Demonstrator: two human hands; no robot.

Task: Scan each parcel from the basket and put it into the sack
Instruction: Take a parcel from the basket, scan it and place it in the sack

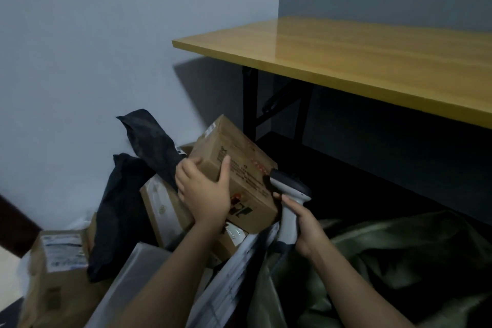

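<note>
My left hand (206, 190) grips a brown cardboard parcel (239, 157), tilted up above the pile, with printed text and red marks on its upper face. My right hand (303, 224) holds a grey and white handheld scanner (288, 194) by its handle, its dark head close to the parcel's right edge. Below my right arm lies the olive-green sack (386, 261), crumpled at the lower right. More parcels fill the basket at the lower left; its white slatted rim (239, 274) shows between my arms.
Two black plastic mailers (122, 210) stand in the pile, with a labelled brown box (61, 269) at the lower left and another box (162, 208) behind my left hand. A yellow wooden table (346, 61) on black legs stands at the right, against a grey wall.
</note>
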